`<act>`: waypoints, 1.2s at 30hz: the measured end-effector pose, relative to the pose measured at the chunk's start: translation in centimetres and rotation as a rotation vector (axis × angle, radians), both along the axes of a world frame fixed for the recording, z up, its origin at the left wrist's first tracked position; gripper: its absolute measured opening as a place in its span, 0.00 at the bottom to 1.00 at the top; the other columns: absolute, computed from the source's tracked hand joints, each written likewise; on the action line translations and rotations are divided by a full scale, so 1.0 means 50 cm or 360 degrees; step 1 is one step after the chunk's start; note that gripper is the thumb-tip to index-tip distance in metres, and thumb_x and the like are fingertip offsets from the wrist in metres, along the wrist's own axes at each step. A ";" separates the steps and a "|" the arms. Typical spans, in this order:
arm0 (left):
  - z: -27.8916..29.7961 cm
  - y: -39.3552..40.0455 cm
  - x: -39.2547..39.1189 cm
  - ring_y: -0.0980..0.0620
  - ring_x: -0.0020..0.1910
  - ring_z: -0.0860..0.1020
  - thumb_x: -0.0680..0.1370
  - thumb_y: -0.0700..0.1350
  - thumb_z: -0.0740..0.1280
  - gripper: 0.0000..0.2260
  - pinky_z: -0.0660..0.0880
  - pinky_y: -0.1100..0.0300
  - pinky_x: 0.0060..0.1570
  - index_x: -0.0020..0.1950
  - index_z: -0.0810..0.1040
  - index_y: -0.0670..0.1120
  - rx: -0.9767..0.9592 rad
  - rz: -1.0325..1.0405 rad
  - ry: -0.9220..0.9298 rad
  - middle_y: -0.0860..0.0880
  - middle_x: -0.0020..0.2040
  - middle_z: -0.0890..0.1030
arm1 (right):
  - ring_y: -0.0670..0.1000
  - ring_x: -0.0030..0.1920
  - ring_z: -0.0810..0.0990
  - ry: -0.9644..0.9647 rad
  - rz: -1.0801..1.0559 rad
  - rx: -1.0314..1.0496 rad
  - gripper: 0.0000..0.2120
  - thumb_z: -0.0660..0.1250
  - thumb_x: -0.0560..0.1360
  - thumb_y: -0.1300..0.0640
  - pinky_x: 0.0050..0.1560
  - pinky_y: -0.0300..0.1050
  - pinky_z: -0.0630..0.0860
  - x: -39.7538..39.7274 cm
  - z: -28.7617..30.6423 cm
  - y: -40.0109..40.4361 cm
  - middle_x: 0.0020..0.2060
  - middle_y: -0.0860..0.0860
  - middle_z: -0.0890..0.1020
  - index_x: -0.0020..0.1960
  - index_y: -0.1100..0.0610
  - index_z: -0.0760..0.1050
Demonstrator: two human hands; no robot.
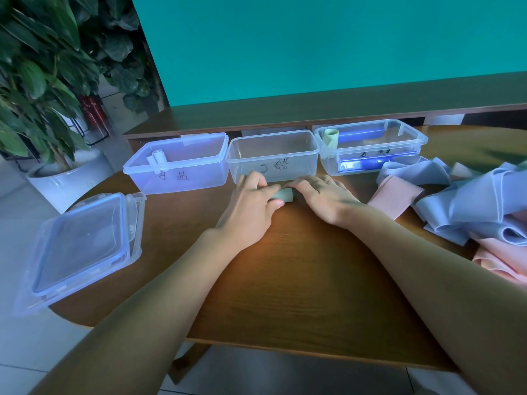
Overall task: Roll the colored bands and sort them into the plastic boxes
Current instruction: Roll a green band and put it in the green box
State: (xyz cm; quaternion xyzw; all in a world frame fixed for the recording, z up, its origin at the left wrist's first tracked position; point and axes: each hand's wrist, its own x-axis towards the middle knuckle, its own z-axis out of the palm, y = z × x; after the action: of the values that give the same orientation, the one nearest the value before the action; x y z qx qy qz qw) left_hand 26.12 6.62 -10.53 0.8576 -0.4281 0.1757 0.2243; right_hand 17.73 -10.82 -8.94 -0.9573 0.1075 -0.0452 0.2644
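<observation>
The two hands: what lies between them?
A rolled green band, on the table in the head view, held by the left hand and right hand.

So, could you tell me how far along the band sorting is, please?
Done: a blue roll lies in the right box. In hand: left hand and right hand grip a green roll before the empty middle box. Left: the loose blue and pink bands.

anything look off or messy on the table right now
Mostly tidy. The loose blue and pink bands lie in a tangled heap at the table's right edge, and the stacked lids hang over the left edge of the table. Both hands, left hand and right hand, hold the green roll.
</observation>
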 end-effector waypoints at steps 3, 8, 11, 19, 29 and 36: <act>0.002 0.003 0.008 0.49 0.57 0.70 0.81 0.44 0.67 0.16 0.70 0.54 0.62 0.69 0.78 0.44 0.0040 -0.0063 0.0002 0.47 0.54 0.73 | 0.51 0.78 0.55 -0.0022 -0.0002 0.0013 0.24 0.40 0.84 0.45 0.77 0.52 0.48 0.001 0.004 0.002 0.77 0.44 0.65 0.70 0.34 0.69; 0.016 0.004 0.008 0.48 0.61 0.73 0.81 0.43 0.67 0.17 0.72 0.53 0.62 0.71 0.76 0.47 0.0046 -0.0077 -0.0070 0.46 0.57 0.78 | 0.51 0.78 0.54 -0.0018 -0.0013 0.0020 0.24 0.40 0.85 0.45 0.76 0.51 0.48 -0.003 0.011 0.009 0.78 0.44 0.64 0.71 0.35 0.69; 0.020 0.004 0.009 0.45 0.57 0.76 0.82 0.43 0.66 0.11 0.77 0.49 0.56 0.64 0.78 0.47 0.0078 -0.0066 -0.0118 0.45 0.56 0.79 | 0.51 0.78 0.54 -0.0030 -0.0025 0.0042 0.23 0.41 0.85 0.46 0.75 0.51 0.49 -0.011 0.020 0.012 0.78 0.45 0.64 0.72 0.36 0.68; 0.008 0.002 0.031 0.48 0.61 0.74 0.80 0.48 0.68 0.15 0.75 0.49 0.60 0.67 0.79 0.48 0.0019 -0.0071 0.0018 0.48 0.59 0.79 | 0.52 0.76 0.60 -0.0143 -0.0060 -0.0077 0.21 0.50 0.84 0.46 0.75 0.52 0.53 0.018 -0.013 -0.005 0.75 0.46 0.68 0.76 0.40 0.63; 0.003 -0.019 0.057 0.49 0.63 0.70 0.81 0.49 0.66 0.18 0.69 0.53 0.64 0.71 0.75 0.49 0.0036 -0.0022 0.0214 0.48 0.61 0.73 | 0.50 0.68 0.69 -0.0433 0.0091 -0.0175 0.20 0.65 0.80 0.46 0.69 0.55 0.69 0.024 -0.022 0.000 0.66 0.46 0.76 0.71 0.43 0.70; -0.004 -0.029 0.074 0.47 0.68 0.69 0.83 0.52 0.62 0.23 0.67 0.51 0.69 0.78 0.66 0.51 0.0169 0.0053 0.0379 0.50 0.67 0.68 | 0.52 0.69 0.69 -0.0357 -0.0011 -0.0235 0.22 0.63 0.81 0.42 0.73 0.54 0.63 0.045 -0.024 0.002 0.69 0.47 0.74 0.75 0.41 0.67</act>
State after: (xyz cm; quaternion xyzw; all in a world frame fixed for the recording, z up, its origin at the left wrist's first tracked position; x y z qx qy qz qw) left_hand 29.80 5.19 -10.74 0.8901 -0.3929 0.0533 0.2250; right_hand 19.99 -10.74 -10.14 -0.9627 0.0769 -0.1607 0.2035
